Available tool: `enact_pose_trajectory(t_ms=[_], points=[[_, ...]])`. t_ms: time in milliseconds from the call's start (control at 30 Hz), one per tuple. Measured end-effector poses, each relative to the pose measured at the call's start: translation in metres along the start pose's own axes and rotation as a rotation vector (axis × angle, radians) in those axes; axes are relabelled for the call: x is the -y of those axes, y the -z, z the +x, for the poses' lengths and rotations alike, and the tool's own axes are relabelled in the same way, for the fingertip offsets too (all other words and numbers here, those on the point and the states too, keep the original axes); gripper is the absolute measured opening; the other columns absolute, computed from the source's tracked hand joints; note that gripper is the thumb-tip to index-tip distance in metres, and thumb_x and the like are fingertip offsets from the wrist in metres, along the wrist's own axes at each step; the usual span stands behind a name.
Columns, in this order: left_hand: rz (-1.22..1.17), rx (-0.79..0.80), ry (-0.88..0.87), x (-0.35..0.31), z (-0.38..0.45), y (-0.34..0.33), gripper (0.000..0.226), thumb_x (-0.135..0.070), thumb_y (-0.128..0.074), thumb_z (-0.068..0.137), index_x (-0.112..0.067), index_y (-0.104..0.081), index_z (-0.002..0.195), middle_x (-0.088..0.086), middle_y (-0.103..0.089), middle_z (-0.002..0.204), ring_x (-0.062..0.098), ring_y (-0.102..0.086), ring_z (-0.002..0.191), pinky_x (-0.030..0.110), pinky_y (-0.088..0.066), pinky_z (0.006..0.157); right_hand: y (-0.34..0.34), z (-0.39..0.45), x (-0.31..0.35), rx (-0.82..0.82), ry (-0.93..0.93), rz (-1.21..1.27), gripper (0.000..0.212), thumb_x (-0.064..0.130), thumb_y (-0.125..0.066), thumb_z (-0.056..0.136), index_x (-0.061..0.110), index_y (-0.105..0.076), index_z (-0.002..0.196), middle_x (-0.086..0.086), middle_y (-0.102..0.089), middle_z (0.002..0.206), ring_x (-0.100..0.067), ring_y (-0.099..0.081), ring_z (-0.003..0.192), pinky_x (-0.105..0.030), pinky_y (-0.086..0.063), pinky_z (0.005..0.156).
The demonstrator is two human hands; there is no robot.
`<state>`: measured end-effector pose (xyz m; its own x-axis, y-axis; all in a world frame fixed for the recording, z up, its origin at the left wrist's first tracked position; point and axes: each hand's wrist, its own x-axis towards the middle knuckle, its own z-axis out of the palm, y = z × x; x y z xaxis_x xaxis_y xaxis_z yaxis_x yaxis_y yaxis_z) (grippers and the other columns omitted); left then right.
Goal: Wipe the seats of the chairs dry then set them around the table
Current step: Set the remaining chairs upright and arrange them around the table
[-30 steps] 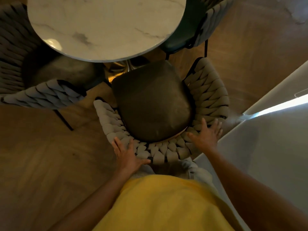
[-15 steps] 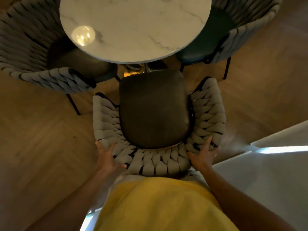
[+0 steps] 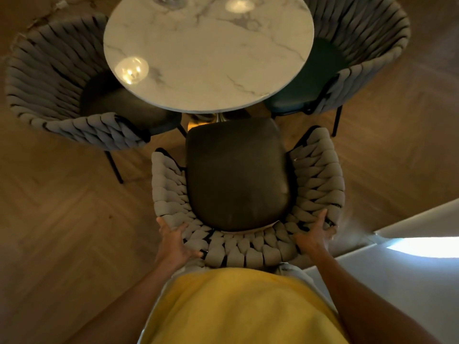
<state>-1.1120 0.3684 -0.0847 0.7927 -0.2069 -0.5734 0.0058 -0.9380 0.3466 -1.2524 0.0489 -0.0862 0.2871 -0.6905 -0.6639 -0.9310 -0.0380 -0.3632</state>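
Head view: my left hand (image 3: 175, 240) and right hand (image 3: 314, 234) gripped the woven back of the chair (image 3: 248, 249), fingers curled round it, at six o'clock of the marble table (image 3: 208, 50). Setting step; next, likely push the seat (image 3: 237, 177) toward twelve.

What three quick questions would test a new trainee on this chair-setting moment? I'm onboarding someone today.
1. True or false: both hands grip the near chair's woven backrest.
2. How many chairs stand at the marble table?
3. Is the near chair's dark seat (a) fully under the tabletop or (b) mostly outside it?

Key: 1. True: left hand, right hand. 2. Three. 3. b.
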Motion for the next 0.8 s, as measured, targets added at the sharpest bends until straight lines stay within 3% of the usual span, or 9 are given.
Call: enact_pose_trajectory(t_ms=[100,200,267,367,467,600,667,733,800], points=[[0.031,0.034,0.019,-0.006,0.001,0.003,0.111,-0.046,-0.091,0.056,-0.024,-0.034,0.149,0.02,0.033,0.153,0.041,0.01,0.147,0.047,-0.021,0.119,0.005,-0.003,0.0,0.002,0.009,-0.011,0.119,0.024,-0.078,0.075,0.039,0.014,0.148,-0.012,0.014,0.154,-0.044,-0.012,0.139,-0.057,-0.03,0.11],[0.117,0.079,0.058,-0.016,0.005,0.007,0.115,-0.051,-0.087,0.059,-0.024,-0.025,0.152,0.028,0.029,0.152,0.044,0.019,0.144,0.053,-0.009,0.12,0.011,-0.005,-0.002,0.007,0.037,-0.04,0.114,0.032,-0.079,0.074,0.036,0.005,0.151,-0.013,0.008,0.155,-0.044,-0.01,0.14,-0.056,-0.028,0.11],[0.175,0.079,0.04,-0.02,0.008,0.009,0.113,-0.058,-0.082,0.062,-0.025,-0.022,0.152,0.028,0.023,0.154,0.044,0.021,0.143,0.056,-0.002,0.119,0.013,-0.005,-0.004,-0.039,0.073,-0.069,0.099,0.036,-0.077,0.075,0.033,-0.012,0.15,-0.017,-0.003,0.154,-0.046,-0.011,0.139,-0.059,-0.029,0.108],[0.253,0.03,-0.123,-0.025,0.012,0.008,0.097,-0.064,-0.072,0.071,-0.028,-0.03,0.15,0.019,0.012,0.16,0.037,0.018,0.146,0.054,0.002,0.118,0.011,-0.011,-0.005,-0.109,0.109,-0.098,0.064,0.039,-0.071,0.079,0.024,-0.04,0.133,-0.019,-0.013,0.15,-0.045,-0.014,0.137,-0.059,-0.033,0.106],[0.229,0.102,-0.221,-0.033,0.015,0.002,0.073,-0.057,-0.067,0.08,-0.029,-0.043,0.143,0.013,-0.01,0.162,0.032,0.005,0.149,0.049,-0.008,0.121,0.002,-0.019,-0.005,-0.136,0.129,-0.134,0.033,0.036,-0.063,0.086,0.022,-0.05,0.113,-0.018,-0.015,0.151,-0.044,-0.013,0.138,-0.056,-0.033,0.106],[0.255,0.177,-0.256,-0.042,0.017,-0.005,0.059,-0.056,-0.064,0.083,-0.03,-0.053,0.135,0.009,-0.034,0.153,0.032,-0.017,0.146,0.041,-0.016,0.119,-0.011,-0.028,-0.007,-0.194,0.221,-0.189,0.018,0.029,-0.058,0.089,0.022,-0.054,0.105,-0.016,-0.024,0.144,-0.042,-0.017,0.137,-0.06,-0.03,0.108],[0.199,0.189,-0.267,-0.047,0.015,-0.007,0.054,-0.051,-0.065,0.084,-0.027,-0.056,0.131,0.005,-0.048,0.142,0.027,-0.036,0.137,0.035,-0.03,0.112,-0.012,-0.03,-0.007,-0.199,0.271,-0.215,0.02,0.026,-0.058,0.09,0.021,-0.056,0.109,-0.016,-0.029,0.14,-0.04,-0.021,0.135,-0.058,-0.032,0.107],[0.115,0.229,-0.244,-0.054,0.013,-0.01,0.049,-0.045,-0.065,0.087,-0.026,-0.057,0.131,-0.001,-0.054,0.134,0.019,-0.05,0.125,0.03,-0.041,0.1,-0.007,-0.026,-0.005,-0.168,0.355,-0.173,0.019,0.023,-0.058,0.091,0.021,-0.059,0.109,-0.011,-0.043,0.126,-0.033,-0.036,0.126,-0.051,-0.041,0.101],[0.083,0.254,-0.22,-0.064,0.012,-0.015,0.046,-0.044,-0.065,0.088,-0.027,-0.057,0.13,-0.004,-0.058,0.131,0.014,-0.054,0.119,0.03,-0.046,0.098,0.002,-0.015,0.0,-0.119,0.459,-0.147,0.017,0.021,-0.057,0.092,0.02,-0.062,0.108,-0.003,-0.056,0.113,-0.019,-0.052,0.107,-0.037,-0.05,0.089]])
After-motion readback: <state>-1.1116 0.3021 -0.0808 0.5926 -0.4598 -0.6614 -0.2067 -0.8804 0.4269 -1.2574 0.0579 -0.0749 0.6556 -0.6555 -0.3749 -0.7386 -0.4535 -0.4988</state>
